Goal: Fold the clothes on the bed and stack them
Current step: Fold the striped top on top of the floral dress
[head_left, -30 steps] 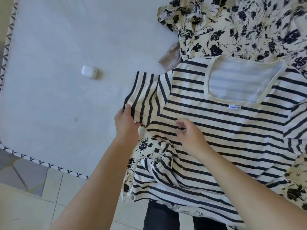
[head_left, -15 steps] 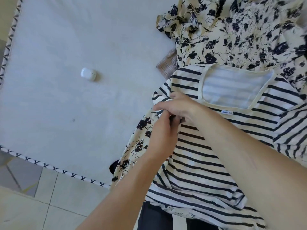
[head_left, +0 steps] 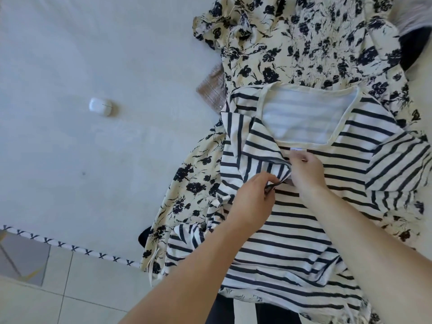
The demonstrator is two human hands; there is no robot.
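A cream striped T-shirt [head_left: 304,230] with navy stripes lies flat on the bed, neckline away from me. Its left sleeve [head_left: 257,150] is folded inward across the chest. My left hand [head_left: 252,199] pinches the sleeve's hem edge. My right hand [head_left: 306,171] presses and grips the same sleeve end just below the neck label. Under the shirt spreads a cream floral dress [head_left: 304,43] with black flowers, reaching past it at the top and left.
A white earbud case [head_left: 102,106] rests on the white bed sheet [head_left: 93,160] to the left. A beige checked cloth [head_left: 214,87] peeks from under the dress. The bed's patterned edge [head_left: 70,247] and tiled floor lie at the lower left.
The left sleeve, spread out to the side a second ago, has been folded over onto the shirt's chest. Both hands moved right with it and now meet below the neckline.
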